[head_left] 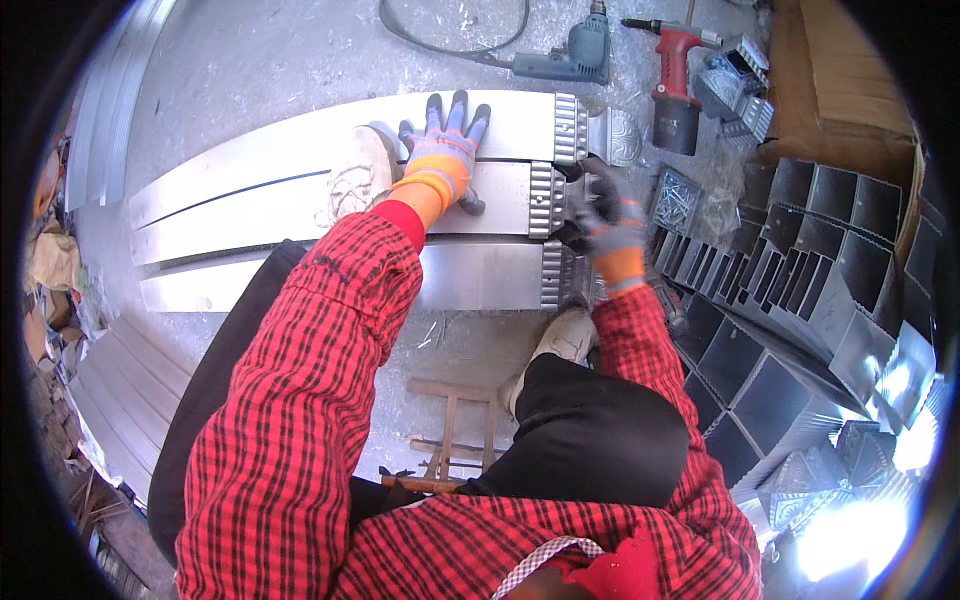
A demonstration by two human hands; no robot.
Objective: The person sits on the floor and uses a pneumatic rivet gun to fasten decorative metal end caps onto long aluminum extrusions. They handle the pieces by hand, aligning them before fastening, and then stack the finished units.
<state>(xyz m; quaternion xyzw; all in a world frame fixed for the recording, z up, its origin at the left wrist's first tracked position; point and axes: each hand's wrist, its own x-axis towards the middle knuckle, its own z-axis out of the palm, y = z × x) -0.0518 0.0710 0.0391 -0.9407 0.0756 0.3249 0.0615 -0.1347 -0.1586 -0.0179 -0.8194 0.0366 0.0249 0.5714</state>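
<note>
Left hand splays fingers, gripping nothing, across silver panels! Right hand curls beside a ribbed end, grasp unclear.

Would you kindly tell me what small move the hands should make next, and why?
I would suggest the right hand gently press toward the ribbed end of the middle panel, since that hand is close by, while the left hand lies spread on the panels, probably steadying them.

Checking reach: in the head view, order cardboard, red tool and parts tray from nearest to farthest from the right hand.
1. Parts tray: just right of the right hand.
2. Red tool: above the tray.
3. Cardboard: picture's upper right.
</note>
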